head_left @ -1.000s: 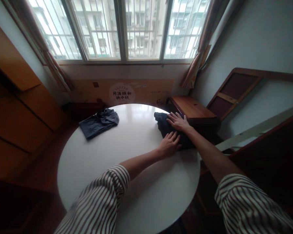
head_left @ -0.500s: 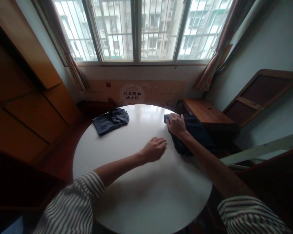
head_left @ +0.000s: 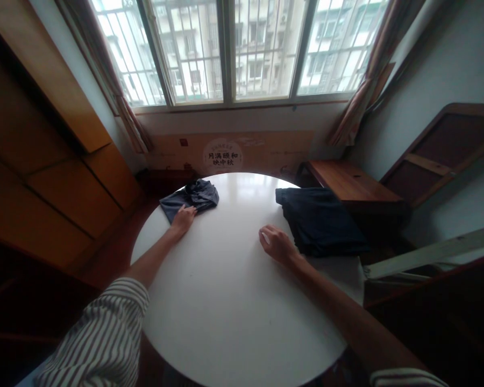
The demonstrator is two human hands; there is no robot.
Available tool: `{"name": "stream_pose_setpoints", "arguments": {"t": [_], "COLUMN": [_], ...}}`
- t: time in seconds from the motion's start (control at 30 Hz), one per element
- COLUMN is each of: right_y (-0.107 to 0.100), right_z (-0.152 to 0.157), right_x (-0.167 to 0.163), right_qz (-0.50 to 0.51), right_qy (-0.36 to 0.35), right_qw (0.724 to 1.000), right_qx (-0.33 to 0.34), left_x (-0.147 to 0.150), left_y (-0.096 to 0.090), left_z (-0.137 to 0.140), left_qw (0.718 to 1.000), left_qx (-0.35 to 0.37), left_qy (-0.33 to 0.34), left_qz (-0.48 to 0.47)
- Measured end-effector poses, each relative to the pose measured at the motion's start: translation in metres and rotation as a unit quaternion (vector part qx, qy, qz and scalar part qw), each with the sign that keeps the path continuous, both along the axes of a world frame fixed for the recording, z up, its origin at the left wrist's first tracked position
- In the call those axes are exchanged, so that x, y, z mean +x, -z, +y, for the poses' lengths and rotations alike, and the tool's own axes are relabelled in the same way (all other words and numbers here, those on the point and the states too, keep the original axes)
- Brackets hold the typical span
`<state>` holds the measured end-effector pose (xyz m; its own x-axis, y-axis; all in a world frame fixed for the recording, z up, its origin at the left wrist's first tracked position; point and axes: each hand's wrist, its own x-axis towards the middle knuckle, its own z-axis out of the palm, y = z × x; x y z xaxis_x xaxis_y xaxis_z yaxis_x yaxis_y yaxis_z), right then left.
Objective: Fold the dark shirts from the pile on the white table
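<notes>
Two dark cloths lie on the round white table (head_left: 234,301): a grey cloth (head_left: 204,196), partly bunched, toward the far left, and a folded navy cloth (head_left: 325,223) at the right edge. The left hand (head_left: 184,217) has its fingers laid over the grey cloth's near side, though whether they pinch it I cannot tell. Near the navy cloth's left side, the right hand (head_left: 277,243) is loosely curled, its fingertips too unclear to say whether they meet the thumb.
</notes>
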<state>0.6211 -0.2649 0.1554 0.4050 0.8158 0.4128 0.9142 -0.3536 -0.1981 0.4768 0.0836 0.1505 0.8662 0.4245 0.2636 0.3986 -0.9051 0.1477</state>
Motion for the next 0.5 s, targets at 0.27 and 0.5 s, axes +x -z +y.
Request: {"name": "stream_pose_setpoints", "arguments": {"t": [0.27,0.5], "right_y": [0.011,-0.001], "right_z": [-0.006,-0.013], "right_x": [0.004,-0.002], "right_qz": [0.051,0.156], "right_qy": [-0.065,-0.096], "right_qw": [0.993,0.983], "right_qx": [0.088,0.017], "left_x": [-0.037,-0.054], "left_y": [0.014,-0.027], "left_z": [-0.11,-0.124], "left_qw": [0.933,0.913], "left_qx": [-0.146,-0.322], "left_qy": [0.326,0.24], "left_qz": [-0.036,-0.07]}}
